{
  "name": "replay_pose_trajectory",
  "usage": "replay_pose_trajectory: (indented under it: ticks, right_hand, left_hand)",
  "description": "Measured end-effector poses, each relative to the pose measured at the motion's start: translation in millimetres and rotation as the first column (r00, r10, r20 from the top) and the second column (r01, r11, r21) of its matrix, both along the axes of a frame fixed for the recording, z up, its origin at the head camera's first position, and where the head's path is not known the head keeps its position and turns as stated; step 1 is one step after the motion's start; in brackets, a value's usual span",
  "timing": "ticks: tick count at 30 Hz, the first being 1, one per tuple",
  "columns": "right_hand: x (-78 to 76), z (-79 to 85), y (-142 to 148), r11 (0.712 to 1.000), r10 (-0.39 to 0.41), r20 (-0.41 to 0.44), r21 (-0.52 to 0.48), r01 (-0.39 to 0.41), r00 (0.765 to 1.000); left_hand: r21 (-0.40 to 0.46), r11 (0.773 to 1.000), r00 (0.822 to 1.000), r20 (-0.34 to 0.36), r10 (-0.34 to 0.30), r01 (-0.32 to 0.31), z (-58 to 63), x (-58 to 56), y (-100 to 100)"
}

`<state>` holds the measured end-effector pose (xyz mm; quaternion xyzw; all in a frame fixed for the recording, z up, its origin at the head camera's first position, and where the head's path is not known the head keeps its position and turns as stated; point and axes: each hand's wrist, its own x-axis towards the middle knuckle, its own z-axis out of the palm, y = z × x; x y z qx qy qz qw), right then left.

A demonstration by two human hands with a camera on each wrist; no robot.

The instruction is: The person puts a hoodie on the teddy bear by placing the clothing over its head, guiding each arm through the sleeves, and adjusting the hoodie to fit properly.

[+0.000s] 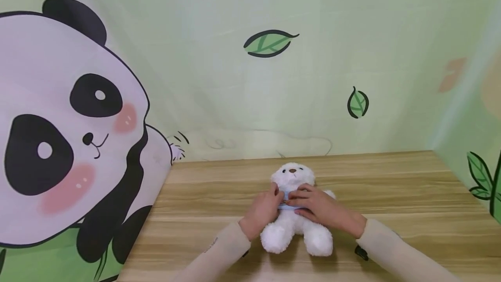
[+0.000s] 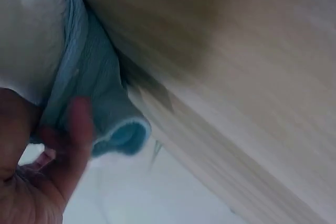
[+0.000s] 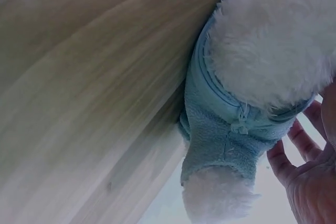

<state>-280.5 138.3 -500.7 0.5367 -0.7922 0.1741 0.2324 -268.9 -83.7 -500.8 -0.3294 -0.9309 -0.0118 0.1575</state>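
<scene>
A white plush bear (image 1: 292,178) in a light blue top (image 3: 215,111) lies on its back, head toward the wall. My left hand (image 1: 261,210) is at one side of its chest, with bent fingers and thumb pinching the top's fabric. In the left wrist view, the blue sleeve (image 2: 94,82) ends in a hollow cuff with no paw showing. My right hand (image 1: 326,209) rests across the other side of the chest, its fingers loosely bent against the top. On that side a fluffy white paw (image 3: 218,198) sticks out of the sleeve. Both hands hide most of the front.
The bear lies on a wood-grain table (image 1: 203,199). A pale green printed wall sheet (image 1: 211,77) rises behind the table, with a large panda picture (image 1: 105,151) on the left and leaf drawings.
</scene>
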Motion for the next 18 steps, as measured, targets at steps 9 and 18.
replay_pose_trajectory:
  ticks: [9, 18]
  right_hand:
    - [3.7, 1.2, 0.1, 0.999, -0.006, 0.055, 0.05, 0.004, 0.998]
    - [2.3, -0.4, -0.9, 1.0, -0.007, 0.067, 0.028, 0.006, 0.998]
  left_hand:
    - [-0.165, 0.98, 0.969, -0.236, 0.066, -0.107, -10.4, 4.5, 3.0]
    - [-0.173, 0.978, 0.976, -0.203, 0.079, -0.115, -11.9, -0.8, 5.6]
